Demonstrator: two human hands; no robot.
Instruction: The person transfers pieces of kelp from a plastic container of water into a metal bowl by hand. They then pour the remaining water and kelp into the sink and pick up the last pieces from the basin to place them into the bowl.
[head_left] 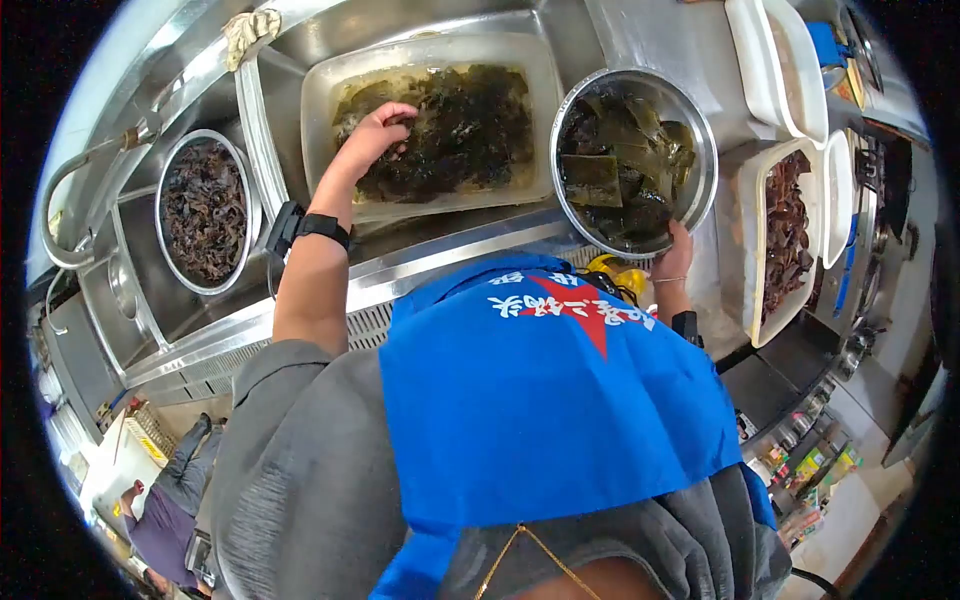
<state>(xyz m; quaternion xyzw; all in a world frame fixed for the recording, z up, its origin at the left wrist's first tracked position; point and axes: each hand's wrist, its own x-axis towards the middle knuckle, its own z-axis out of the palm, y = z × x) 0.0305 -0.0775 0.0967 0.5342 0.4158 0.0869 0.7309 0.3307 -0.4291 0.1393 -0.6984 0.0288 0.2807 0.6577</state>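
Note:
My left hand (382,136) hangs over the left part of a translucent tub (315,150), its fingers bent but apart, with nothing visible between them. Dark green seaweed (455,130) lies in cloudy water inside the tub. To the right stands a round steel bowl (708,150) with broad, flat pieces of green kelp (640,155) in it. My right hand (675,252) grips the near right rim of this bowl; part of its fingers is hidden under the rim.
A steel bowl (252,215) of dark, ruffled pieces sits in the left sink, beside a curved faucet (62,190). A cloth (250,35) hangs at the sink's back. At right are a tub (750,250) of reddish-brown strips and white trays (765,70). A person (165,530) is at lower left.

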